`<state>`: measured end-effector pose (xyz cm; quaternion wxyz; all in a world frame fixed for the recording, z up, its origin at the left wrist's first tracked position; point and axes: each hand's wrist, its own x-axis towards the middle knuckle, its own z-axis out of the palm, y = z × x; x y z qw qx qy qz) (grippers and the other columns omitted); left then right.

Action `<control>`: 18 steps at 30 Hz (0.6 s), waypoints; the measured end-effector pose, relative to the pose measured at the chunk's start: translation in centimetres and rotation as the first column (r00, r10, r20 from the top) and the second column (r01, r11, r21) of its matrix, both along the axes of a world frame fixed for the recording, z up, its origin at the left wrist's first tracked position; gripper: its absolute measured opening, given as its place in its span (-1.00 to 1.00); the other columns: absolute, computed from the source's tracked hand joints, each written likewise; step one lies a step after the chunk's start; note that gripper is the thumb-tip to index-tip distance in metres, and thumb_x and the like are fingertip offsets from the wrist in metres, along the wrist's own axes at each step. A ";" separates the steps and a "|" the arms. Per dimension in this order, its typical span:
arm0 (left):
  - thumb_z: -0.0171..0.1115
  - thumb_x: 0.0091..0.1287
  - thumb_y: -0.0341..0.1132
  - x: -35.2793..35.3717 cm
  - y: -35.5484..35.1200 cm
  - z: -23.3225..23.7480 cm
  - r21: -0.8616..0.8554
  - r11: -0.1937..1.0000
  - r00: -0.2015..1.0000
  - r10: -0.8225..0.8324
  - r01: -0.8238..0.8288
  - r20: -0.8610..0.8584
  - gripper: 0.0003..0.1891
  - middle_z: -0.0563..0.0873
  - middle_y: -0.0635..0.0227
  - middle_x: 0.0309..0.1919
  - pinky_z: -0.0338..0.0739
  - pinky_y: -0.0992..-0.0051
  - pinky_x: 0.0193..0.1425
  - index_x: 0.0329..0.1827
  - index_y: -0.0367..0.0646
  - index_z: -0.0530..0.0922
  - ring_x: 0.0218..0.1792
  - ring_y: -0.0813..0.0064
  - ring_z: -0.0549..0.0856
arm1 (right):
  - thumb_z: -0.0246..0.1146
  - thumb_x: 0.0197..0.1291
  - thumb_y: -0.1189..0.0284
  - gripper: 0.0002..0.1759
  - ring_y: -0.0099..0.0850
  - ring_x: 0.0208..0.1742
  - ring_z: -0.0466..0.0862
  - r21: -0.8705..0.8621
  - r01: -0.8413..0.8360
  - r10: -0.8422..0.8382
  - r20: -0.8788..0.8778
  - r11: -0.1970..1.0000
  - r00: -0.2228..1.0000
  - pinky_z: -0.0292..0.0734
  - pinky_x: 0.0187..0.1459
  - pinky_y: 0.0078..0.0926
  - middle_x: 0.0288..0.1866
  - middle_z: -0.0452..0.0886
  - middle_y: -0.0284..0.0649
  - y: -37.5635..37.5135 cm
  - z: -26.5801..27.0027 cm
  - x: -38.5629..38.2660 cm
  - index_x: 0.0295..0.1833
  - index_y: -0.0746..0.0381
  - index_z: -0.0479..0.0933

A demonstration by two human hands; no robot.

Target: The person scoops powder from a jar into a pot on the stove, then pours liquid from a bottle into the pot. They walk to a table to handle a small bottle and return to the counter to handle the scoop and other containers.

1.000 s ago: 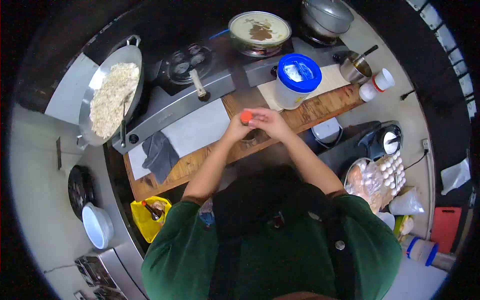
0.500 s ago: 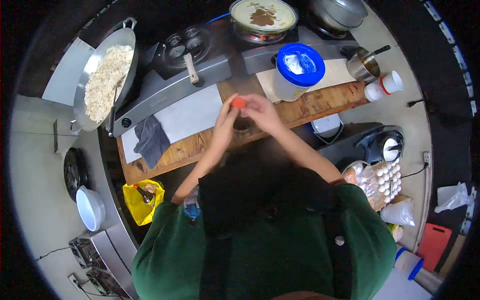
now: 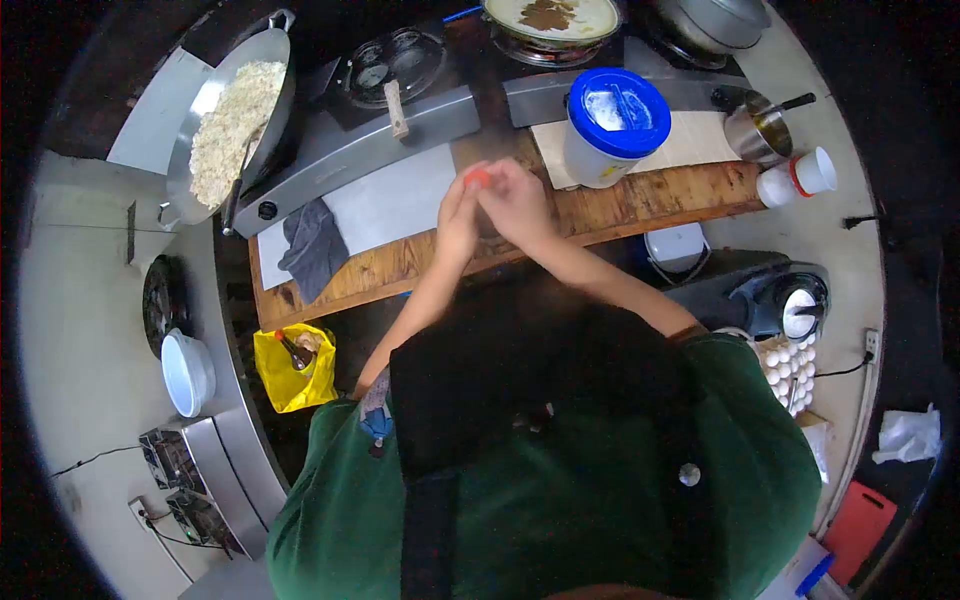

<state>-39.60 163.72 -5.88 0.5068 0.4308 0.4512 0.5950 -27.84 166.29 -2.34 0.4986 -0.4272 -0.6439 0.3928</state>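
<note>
Above the wooden board (image 3: 590, 215), both of my hands come together around a small red round piece (image 3: 478, 177) that looks like a cap. My left hand (image 3: 457, 215) is closed on its left side. The fingers of my right hand (image 3: 518, 205) press against it from the right. What lies under the piece is hidden by my fingers. To the right of my hands stands a white tub (image 3: 590, 160) with a blue lid (image 3: 618, 112).
A large wok (image 3: 275, 130) of pale crumbly food sits left, near a grey cloth (image 3: 314, 250). Behind are a stove with a round mould pan (image 3: 425, 65) and a pan of pale batter (image 3: 590, 18). Right are a metal pot (image 3: 745, 135) and white cups (image 3: 780, 187).
The camera view has shifted, so the counter things appear slightly higher and further right. My fingers now cover more of the red piece, which stays between my hands.
</note>
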 end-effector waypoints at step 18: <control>-0.15 0.65 -0.06 -0.2 -0.5 1.0 -0.016 1.000 0.993 -0.007 0.005 -0.121 -0.49 0.63 0.22 0.23 0.31 0.42 0.44 0.34 -0.32 0.49 0.28 0.39 0.54 | 0.42 0.24 0.48 -0.60 -0.58 -0.09 0.66 -0.303 -0.241 0.246 -0.021 0.922 0.969 0.61 -0.12 -0.59 0.09 0.63 -0.21 2.5 -4.4 7.8 0.17 0.30 0.55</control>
